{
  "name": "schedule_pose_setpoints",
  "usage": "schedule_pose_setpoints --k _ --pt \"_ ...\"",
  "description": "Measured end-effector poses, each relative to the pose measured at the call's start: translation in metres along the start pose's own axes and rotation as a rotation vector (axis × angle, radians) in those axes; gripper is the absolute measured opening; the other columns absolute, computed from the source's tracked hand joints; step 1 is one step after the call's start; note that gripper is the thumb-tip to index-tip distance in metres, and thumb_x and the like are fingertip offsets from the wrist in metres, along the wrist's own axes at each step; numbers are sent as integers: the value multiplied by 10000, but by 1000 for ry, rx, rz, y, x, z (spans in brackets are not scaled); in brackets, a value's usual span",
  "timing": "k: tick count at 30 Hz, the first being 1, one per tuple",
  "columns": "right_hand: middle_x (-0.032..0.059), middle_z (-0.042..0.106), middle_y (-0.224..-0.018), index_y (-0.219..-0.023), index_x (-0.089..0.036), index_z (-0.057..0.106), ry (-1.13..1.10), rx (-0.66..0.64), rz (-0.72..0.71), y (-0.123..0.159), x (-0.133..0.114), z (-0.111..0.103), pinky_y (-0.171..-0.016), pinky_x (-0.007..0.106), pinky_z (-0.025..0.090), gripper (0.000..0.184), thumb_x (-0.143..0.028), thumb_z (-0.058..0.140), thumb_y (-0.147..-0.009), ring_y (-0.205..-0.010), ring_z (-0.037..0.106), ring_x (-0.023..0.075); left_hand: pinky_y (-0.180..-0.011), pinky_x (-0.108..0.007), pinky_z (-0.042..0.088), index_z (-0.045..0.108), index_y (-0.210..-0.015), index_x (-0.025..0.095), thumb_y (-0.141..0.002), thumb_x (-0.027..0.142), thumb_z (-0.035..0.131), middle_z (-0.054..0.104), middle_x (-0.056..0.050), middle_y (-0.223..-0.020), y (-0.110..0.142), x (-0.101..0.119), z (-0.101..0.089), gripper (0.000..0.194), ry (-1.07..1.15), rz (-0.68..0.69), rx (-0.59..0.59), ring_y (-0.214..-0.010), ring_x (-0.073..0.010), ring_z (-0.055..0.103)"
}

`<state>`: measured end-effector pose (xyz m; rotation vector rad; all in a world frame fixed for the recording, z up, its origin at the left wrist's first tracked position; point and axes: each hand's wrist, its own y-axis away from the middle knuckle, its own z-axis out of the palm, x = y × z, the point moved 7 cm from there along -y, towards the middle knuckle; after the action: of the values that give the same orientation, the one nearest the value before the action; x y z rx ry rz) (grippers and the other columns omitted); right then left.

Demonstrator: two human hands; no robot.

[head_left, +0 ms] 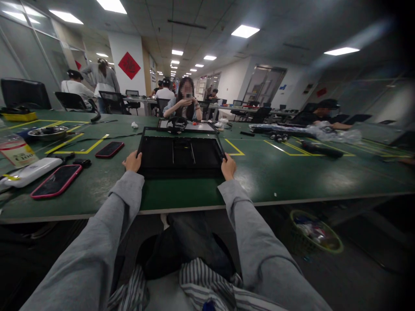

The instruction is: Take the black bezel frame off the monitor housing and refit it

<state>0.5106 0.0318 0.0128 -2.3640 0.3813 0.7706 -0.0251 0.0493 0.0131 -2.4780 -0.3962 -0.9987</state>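
A black rectangular panel with a raised rim and two thin pale rods near its middle is tilted up over the green table. My left hand is closed on its left edge, thumb on the near face. At the opposite edge, my right hand grips the panel in the same way. The fingers behind the panel are hidden. I cannot tell exactly what kind of item the panel is.
Phones, a white power bank, a drink cup and a metal bowl lie to the left. A person sits opposite. Plastic-wrapped parts lie right; a basket stands below the table edge.
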Motion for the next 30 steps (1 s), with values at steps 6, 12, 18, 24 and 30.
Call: schedule_pose_setpoints --k 6,12,18,24,30 --pt "137 712 -1373 -1422 -212 674 -86 -15 57 0 10 2 -1105 447 480 487 -243 526 -959 -1268 659 295 -1141 -481 436 648 -1408 217 -991 452 521 673 -135 -1411 -6 -22 7 495 27 -49 -61 -1354 -327 582" --pt "131 703 -1388 -1410 -223 677 -168 -41 61 -5 17 5 -1120 476 478 493 -241 554 -933 -1282 655 290 -1154 -503 415 579 -1462 150 -975 396 554 639 -191 -1441 -5 -24 12 546 43 -77 -106 -1376 -356 572" --pt "146 794 -1143 -1276 -137 731 -338 -55 58 -12 24 3 -1048 475 529 454 -261 644 -848 -1070 741 288 -1180 -521 383 540 -1478 209 -955 425 605 658 -153 -1424 -3 -24 16 569 78 -51 -144 -1373 -337 583" --pt "148 805 -1086 -1214 -147 750 -257 -26 83 -14 31 3 -1051 478 516 401 -252 657 -839 -1094 731 296 -1186 -390 410 550 -1485 187 -981 290 494 640 -113 -1459 -6 -19 18 517 140 36 -138 -1374 -239 581" --pt "178 783 -1183 -1269 -149 741 -196 -40 79 -15 35 7 -1080 490 493 407 -249 639 -888 -1184 703 303 -1188 -403 419 555 -1501 132 -980 262 484 623 -149 -1475 -2 -17 14 542 126 54 -103 -1385 -273 570"
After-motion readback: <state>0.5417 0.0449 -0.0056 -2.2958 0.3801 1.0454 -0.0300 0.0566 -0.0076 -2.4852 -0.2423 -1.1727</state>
